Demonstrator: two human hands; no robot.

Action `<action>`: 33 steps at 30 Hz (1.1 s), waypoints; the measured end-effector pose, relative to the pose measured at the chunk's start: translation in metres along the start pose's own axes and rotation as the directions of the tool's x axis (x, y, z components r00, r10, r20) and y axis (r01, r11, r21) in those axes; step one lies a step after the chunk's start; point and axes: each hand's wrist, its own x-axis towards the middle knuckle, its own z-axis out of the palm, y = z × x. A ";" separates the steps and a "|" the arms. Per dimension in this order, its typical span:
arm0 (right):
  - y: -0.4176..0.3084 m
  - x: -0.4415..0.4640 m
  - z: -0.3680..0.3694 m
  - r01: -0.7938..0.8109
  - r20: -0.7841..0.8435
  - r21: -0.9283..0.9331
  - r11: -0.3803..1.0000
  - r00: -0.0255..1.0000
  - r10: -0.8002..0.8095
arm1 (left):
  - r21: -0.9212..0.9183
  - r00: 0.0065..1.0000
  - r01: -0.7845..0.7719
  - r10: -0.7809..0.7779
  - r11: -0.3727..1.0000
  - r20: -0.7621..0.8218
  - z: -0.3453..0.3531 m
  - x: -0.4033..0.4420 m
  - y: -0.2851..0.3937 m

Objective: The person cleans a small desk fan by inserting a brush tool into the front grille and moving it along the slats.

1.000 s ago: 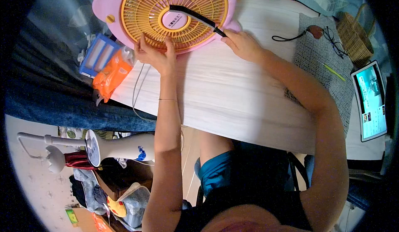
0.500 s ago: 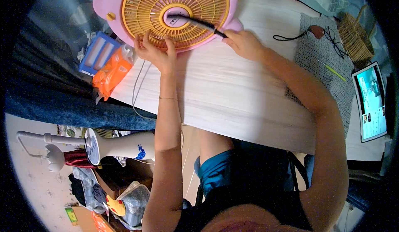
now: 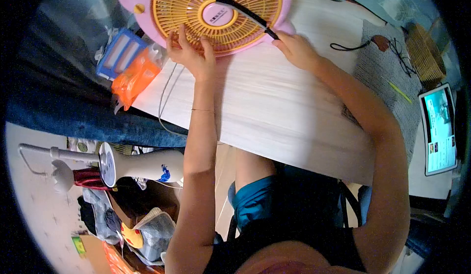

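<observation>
A pink fan (image 3: 218,15) with a yellow round grille lies at the top of the white table. My right hand (image 3: 297,49) grips the end of a thin black brush (image 3: 245,13), whose long head lies over the grille and reaches the middle label. At the grille's lower left edge is my left hand (image 3: 192,55), its fingers spread and bent, the fingertips against the yellow ribs and rim.
Left of the fan are an orange bag (image 3: 135,78) and a blue-framed case (image 3: 121,54). A grey mat (image 3: 375,70) on the right bears glasses, a corded brown item and a green pen. Beyond are a wicker basket (image 3: 426,53) and a lit tablet (image 3: 439,129).
The view has shifted, so the fan and table sit a little farther right and up. The brush head has swung over the grille around the label. Both hands keep their places on brush and fan.
</observation>
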 end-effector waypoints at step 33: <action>0.015 0.014 0.001 -0.199 -0.172 0.164 0.966 0.959 0.227 | -0.101 0.992 0.114 -0.109 0.988 0.059 -0.002 -0.002 0.004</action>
